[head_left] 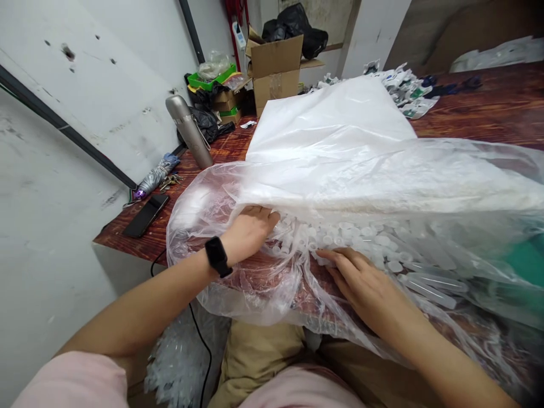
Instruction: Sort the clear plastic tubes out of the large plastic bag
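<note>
The left hand (253, 226) is half-curled beside round, translucent white plastic caps (340, 233) heaped on the red-brown wood-grain desk (501, 107); its hold cannot be told. The right hand (361, 277) is loosely opened, fingertips near them. Smooth, translucent plastic tubes (431, 290) are laid flat, long axes slanted rightward and nearer.

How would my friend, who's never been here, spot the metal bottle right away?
Start at the red-brown wooden table and look left, beside the white wall. The bottle is tall, smooth and silvery grey. It stands up, while the folded umbrella, keys and black phone nearby lie down.
</note>
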`<control>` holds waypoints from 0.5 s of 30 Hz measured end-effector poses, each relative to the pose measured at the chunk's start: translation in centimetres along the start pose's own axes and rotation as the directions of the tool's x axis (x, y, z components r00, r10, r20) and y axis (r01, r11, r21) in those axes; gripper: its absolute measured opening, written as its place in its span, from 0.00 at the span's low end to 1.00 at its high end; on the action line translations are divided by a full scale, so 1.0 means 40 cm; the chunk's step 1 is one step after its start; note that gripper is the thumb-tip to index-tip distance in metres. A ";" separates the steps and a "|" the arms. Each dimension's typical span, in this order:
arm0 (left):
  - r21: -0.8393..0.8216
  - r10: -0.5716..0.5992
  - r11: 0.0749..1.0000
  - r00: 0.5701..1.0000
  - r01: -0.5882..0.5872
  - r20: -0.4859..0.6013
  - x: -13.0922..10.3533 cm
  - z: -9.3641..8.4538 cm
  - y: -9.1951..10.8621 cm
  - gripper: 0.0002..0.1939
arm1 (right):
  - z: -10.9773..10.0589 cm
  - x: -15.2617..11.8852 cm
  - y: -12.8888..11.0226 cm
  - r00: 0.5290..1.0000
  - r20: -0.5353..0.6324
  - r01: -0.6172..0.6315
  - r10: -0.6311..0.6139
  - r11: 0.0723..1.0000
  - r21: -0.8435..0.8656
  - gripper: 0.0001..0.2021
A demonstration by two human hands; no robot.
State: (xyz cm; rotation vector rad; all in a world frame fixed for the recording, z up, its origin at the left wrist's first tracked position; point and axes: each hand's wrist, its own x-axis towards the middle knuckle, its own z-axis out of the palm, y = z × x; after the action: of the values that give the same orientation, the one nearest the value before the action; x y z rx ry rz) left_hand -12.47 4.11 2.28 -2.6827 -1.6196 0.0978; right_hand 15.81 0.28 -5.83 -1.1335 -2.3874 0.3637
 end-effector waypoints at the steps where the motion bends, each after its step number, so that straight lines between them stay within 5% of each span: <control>1: 0.002 -0.001 1.000 1.000 0.001 0.004 0.008 0.001 -0.008 0.11 | -0.001 -0.006 0.000 1.000 -0.006 -0.007 0.007 1.000 0.002 0.18; 6: -0.055 -0.013 0.998 0.999 0.011 -0.034 -0.001 0.005 0.011 0.08 | -0.035 -0.041 -0.002 0.994 -0.080 -0.076 0.080 0.996 0.055 0.16; 11: -0.307 0.045 0.949 0.995 -0.070 -0.089 -0.078 0.003 0.107 0.12 | -0.075 -0.066 -0.041 0.948 -0.150 -0.212 0.281 0.908 0.362 0.12; 15: -0.815 -0.024 0.580 1.000 0.007 -0.009 -0.134 0.012 0.188 0.14 | -0.076 -0.075 -0.108 0.889 -0.167 -0.242 0.427 0.747 0.620 0.11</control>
State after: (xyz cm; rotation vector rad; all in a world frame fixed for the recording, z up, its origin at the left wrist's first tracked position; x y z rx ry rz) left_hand -8.33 -4.14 1.80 -3.2259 -2.0461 -0.9235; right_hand 16.19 -4.65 -2.27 -1.2034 -1.6108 0.9123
